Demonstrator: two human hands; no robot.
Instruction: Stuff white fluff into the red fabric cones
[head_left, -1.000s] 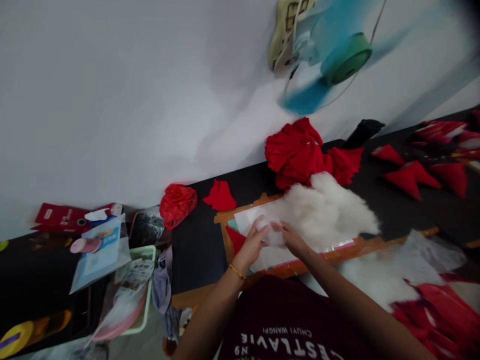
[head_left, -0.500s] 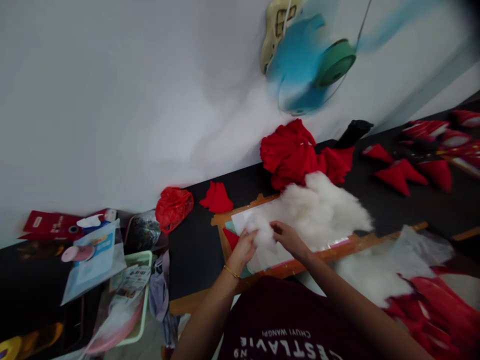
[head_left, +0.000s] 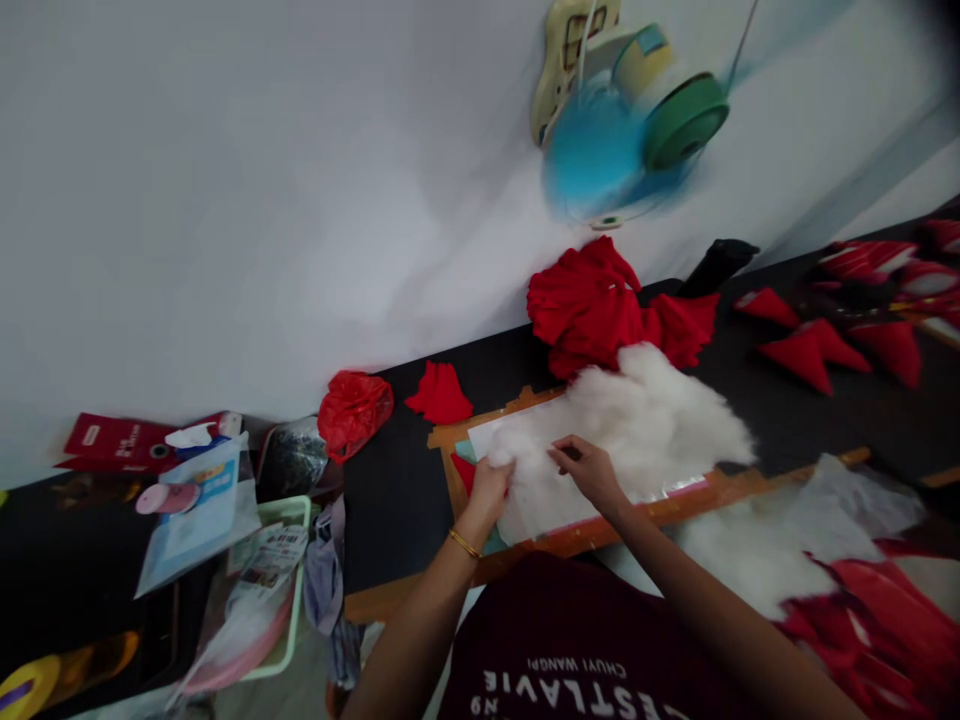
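Observation:
A tuft of fluffy white stuffing [head_left: 523, 447] is gripped in my left hand [head_left: 491, 487], whose fingers are partly hidden behind the fluff. My right hand [head_left: 592, 472] is at the right edge of the tuft with thumb and fingers pinched; any fibres between its fingertips are too fine to make out. Just right of it lies a big heap of white stuffing [head_left: 660, 415]. Both hands are above a white sheet [head_left: 540, 515] taped to the black table. A red cloth piece [head_left: 463, 470] lies partly hidden beside my left hand.
Behind the stuffing lies a pile of red fabric [head_left: 585, 305], with a small red cloth [head_left: 440, 393] and a red plastic bag [head_left: 355, 413] to the left. Several red cones [head_left: 799, 360] sit at right. A spinning fan [head_left: 637, 130] hangs on the wall. More stuffing [head_left: 750, 555] is lower right.
The tuft spread out between my hands as they drew apart. My right hand moved right, away from my left hand, which keeps its grip. The view shifted slightly.

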